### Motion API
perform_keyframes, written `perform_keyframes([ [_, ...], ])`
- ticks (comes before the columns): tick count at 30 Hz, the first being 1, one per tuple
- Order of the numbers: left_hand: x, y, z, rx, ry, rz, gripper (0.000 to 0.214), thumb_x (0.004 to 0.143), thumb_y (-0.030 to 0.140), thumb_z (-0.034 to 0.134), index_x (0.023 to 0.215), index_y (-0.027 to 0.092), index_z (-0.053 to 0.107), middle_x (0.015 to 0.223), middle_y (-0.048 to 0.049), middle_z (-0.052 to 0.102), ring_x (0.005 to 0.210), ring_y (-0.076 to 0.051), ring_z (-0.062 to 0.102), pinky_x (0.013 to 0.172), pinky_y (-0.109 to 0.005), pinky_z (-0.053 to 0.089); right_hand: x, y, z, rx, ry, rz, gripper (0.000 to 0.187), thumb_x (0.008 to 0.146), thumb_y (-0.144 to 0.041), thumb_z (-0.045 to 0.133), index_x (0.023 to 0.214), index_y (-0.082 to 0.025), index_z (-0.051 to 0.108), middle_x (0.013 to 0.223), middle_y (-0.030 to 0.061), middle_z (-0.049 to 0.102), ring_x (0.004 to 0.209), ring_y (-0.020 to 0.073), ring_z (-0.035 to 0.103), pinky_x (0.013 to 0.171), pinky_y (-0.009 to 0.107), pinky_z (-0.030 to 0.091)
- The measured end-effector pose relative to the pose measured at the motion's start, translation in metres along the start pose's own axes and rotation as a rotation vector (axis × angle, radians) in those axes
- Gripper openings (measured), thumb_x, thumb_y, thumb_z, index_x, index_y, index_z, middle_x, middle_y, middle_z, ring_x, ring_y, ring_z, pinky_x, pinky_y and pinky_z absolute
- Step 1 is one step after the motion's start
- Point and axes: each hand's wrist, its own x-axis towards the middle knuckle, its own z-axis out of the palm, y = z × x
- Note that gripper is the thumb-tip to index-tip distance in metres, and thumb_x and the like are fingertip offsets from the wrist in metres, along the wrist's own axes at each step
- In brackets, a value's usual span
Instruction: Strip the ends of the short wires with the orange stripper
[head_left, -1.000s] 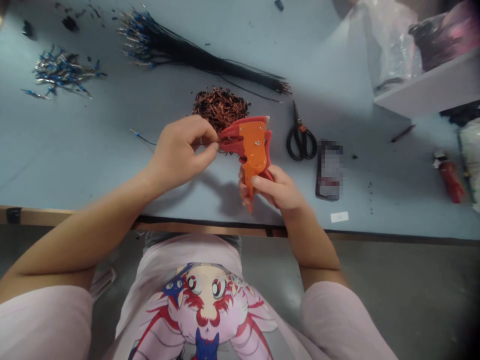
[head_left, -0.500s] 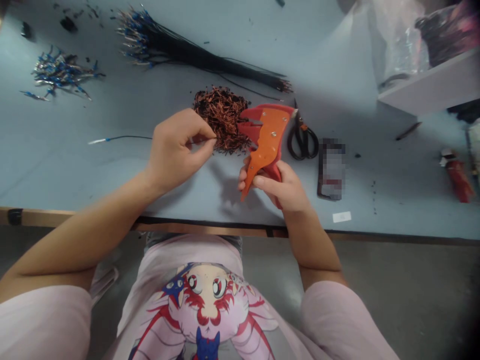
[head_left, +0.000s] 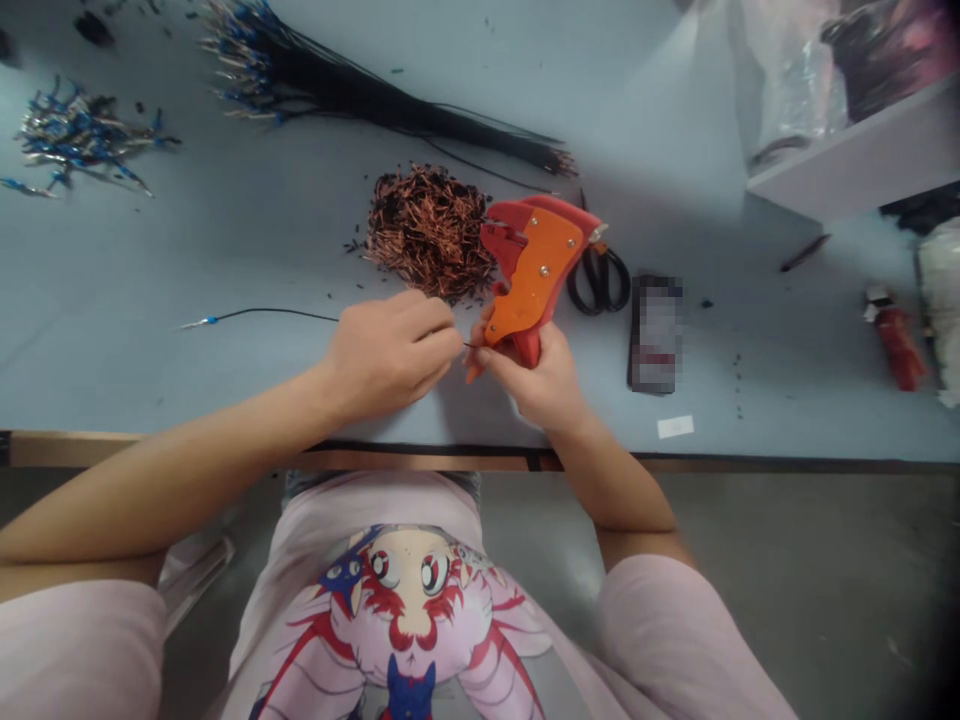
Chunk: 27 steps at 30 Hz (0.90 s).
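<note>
My left hand (head_left: 390, 352) is closed in a pinch on a thin black wire (head_left: 270, 314) that trails left across the table to a blue and silver terminal. My right hand (head_left: 536, 375) grips the handles of an orange and red wire stripper (head_left: 534, 265), held upright with its jaws up and to the left. The wire's near end sticks out between the two hands, which almost touch. A heap of copper and black wire scraps (head_left: 429, 231) lies just behind the hands.
A bundle of black wires (head_left: 360, 95) with blue terminals lies at the back. Loose blue terminals (head_left: 71, 140) sit far left. Black scissors (head_left: 596, 275), a dark phone (head_left: 655, 333), a red lighter (head_left: 896, 350) and a white shelf (head_left: 847, 160) are to the right.
My left hand drew the wire out of the stripper's jaws and down toward me. The stripper tilted right, then came back beside the left hand.
</note>
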Motion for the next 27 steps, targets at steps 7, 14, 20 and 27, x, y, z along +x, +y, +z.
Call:
perform_keyframes([
  [7, 0.002, -0.024, -0.015, 0.096, 0.021, -0.071, 0.023, 0.094, 0.021, 0.052, 0.072, 0.020, 0.060, 0.074, -0.0013, 0.065, 0.070, -0.016, 0.058, 0.054, -0.032, 0.034, 0.001, -0.004, -0.010, -0.149, 0.071, -0.012, 0.027, 0.079, -0.021, 0.071, 0.096, -0.023, 0.051, 0.080, -0.0021, 0.057, 0.064, 0.0138, 0.058, 0.055, 0.031, 0.053],
  [14, 0.006, -0.054, -0.029, -0.052, 0.148, -0.425, 0.011, 0.090, 0.023, 0.071, 0.080, 0.022, 0.065, 0.073, 0.0037, 0.063, 0.066, -0.011, 0.052, 0.063, -0.032, 0.041, 0.009, -0.013, -0.031, -0.057, 0.144, 0.012, 0.050, 0.074, -0.037, 0.084, 0.112, -0.026, 0.054, 0.115, 0.0069, 0.066, 0.086, 0.0215, 0.068, 0.069, 0.038, 0.062],
  [20, 0.005, -0.040, -0.016, -0.095, 0.104, -0.368, 0.010, 0.093, 0.025, 0.065, 0.082, 0.026, 0.066, 0.076, 0.0016, 0.067, 0.067, -0.015, 0.057, 0.062, -0.036, 0.044, 0.007, -0.019, -0.033, -0.028, 0.122, 0.042, 0.062, 0.067, -0.043, 0.090, 0.118, -0.028, 0.058, 0.144, 0.0098, 0.054, 0.096, 0.0272, 0.071, 0.070, 0.040, 0.063],
  [27, 0.002, -0.045, -0.014, -0.094, 0.073, -0.388, 0.009, 0.092, 0.025, 0.064, 0.084, 0.026, 0.067, 0.078, 0.0000, 0.067, 0.071, -0.017, 0.060, 0.065, -0.036, 0.046, 0.009, -0.013, -0.037, -0.023, 0.040, 0.141, 0.062, 0.064, -0.041, 0.092, 0.115, -0.022, 0.061, 0.096, 0.0052, 0.069, 0.085, 0.0246, 0.070, 0.070, 0.039, 0.061],
])
